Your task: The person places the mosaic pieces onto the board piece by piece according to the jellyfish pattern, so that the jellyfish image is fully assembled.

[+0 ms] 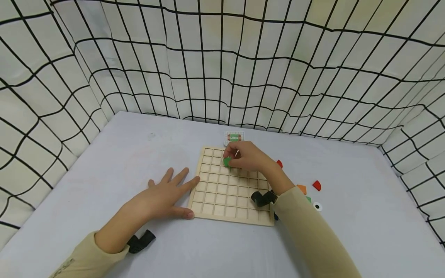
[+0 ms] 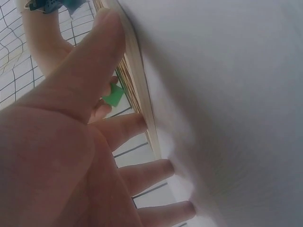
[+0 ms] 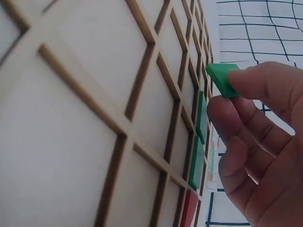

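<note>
My right hand pinches a small green tile between thumb and fingertips, just above the far part of a wooden grid board. In the right wrist view, two green pieces and a red piece sit in cells along the board's far rows. My left hand lies with fingers spread at the board's left edge, its thumb and a finger touching the rim. A small picture card with a green and red pattern lies behind the board, partly covered by the right hand.
Right of the board lie loose pieces: red quarter-rounds, an orange piece, a green bit partly behind the sleeve, and a white disc with a black centre. A black-lined netting wall encloses the white table.
</note>
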The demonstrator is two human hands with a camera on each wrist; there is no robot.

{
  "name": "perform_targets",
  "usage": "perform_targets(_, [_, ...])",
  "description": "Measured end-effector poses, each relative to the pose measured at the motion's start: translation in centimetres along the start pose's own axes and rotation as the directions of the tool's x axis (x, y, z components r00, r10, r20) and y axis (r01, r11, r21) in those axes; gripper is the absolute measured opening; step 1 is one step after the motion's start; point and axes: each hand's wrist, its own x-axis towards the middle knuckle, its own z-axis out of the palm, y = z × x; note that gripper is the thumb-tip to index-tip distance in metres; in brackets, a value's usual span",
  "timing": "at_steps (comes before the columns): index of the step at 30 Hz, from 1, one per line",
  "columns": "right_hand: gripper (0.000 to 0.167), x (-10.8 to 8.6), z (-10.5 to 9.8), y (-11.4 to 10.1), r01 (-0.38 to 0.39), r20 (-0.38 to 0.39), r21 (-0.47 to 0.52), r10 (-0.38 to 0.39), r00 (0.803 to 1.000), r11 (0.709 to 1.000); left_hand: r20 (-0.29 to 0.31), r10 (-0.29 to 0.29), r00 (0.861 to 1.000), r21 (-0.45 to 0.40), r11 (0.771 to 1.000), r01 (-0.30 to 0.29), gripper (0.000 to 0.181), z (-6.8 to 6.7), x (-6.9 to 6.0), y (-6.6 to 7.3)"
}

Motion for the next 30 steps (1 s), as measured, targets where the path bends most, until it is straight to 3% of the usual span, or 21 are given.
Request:
perform_targets(14, [0.014,0.84,0.77,-0.56,-0.094,-0.029,-0.088,0.091,0.995,0.992,0.006,-0.004,1.000,-0.002,1.000,0.004,0.096,-0.11,0.11,0.15])
perform_targets(30, [0.010,0.99,0.58,-0.53,-0.094,0.001,-0.158,0.095,0.995,0.983,0.012,-0.008,1.000,-0.014,1.000,0.008,0.096,-0.02,0.05,0.00])
